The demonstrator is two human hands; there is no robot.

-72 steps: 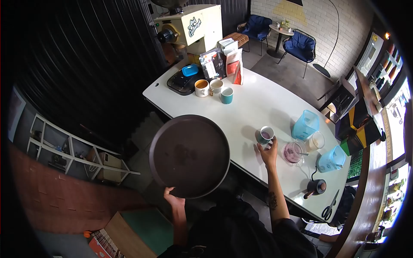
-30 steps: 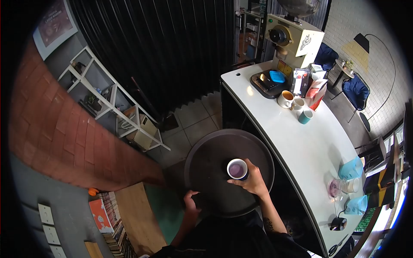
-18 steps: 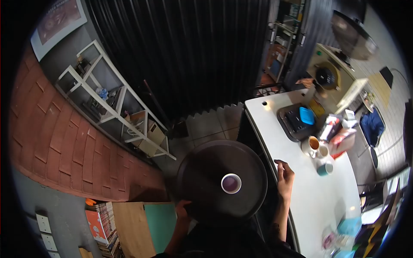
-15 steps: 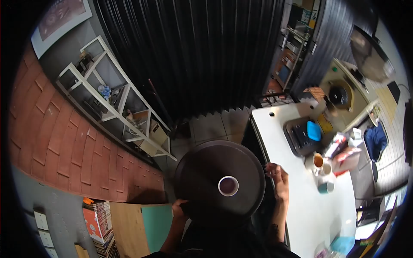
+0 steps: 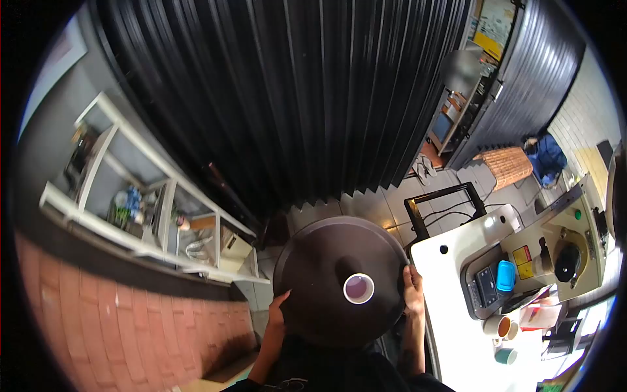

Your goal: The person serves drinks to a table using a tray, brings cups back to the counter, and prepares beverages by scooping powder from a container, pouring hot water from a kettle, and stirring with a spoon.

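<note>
A round dark brown serving tray (image 5: pixel 313 281) is held level in front of my body. On it, right of the middle, stands a white cup (image 5: pixel 358 289) with a purplish inside; whether that is a drink I cannot tell. My left hand (image 5: pixel 275 315) grips the tray's left rim, its thumb on the edge and the other fingers hidden beneath. At the right rim my right hand (image 5: pixel 413 290) holds the tray, thumb on top, close to the edge of the white counter.
The white counter (image 5: pixel 450 268) on my right carries a black device (image 5: pixel 484 287) with a blue item (image 5: pixel 505 276), and several cups (image 5: pixel 498 325). A white shelf (image 5: pixel 144 245) stands left along the brick wall (image 5: pixel 130 313). Ahead is a black folding shutter (image 5: pixel 281 98); sandals (image 5: pixel 424 168) lie by the doorway.
My right hand has closed on the tray's right rim, where before it was beside it. The view has moved forward, bringing the shutter and the counter's far end closer.
</note>
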